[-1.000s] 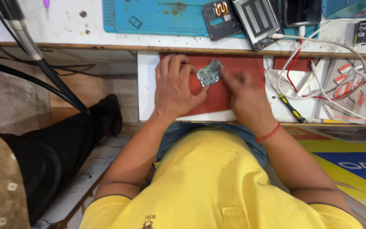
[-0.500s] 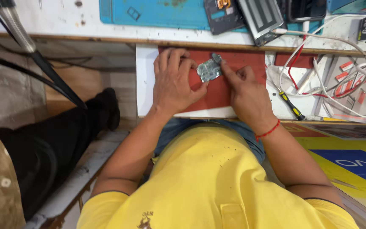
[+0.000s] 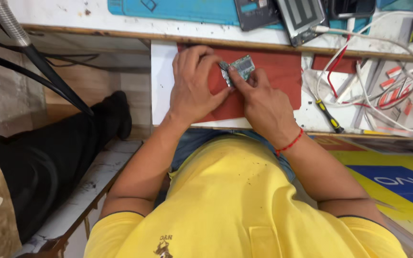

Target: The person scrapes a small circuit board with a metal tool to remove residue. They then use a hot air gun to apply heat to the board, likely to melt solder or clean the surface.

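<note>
A small green-grey circuit board (image 3: 239, 68) lies on a red mat (image 3: 277, 76) in a pulled-out drawer. My left hand (image 3: 194, 86) rests flat on the mat, its fingertips at the board's left edge. My right hand (image 3: 264, 102), with a red thread at the wrist, pinches the board's lower left corner with thumb and forefinger. What my left fingers press under them is hidden.
A yellow-handled screwdriver (image 3: 330, 117) and a tangle of white and red wires (image 3: 383, 71) lie to the right in the drawer. A blue mat (image 3: 187, 10) and grey devices (image 3: 302, 14) sit on the bench above. Another person's dark-trousered leg (image 3: 48, 162) stretches at the left.
My right hand has moved left and up onto the board, from the mat beside it to pinching it. The left hand stayed put.
</note>
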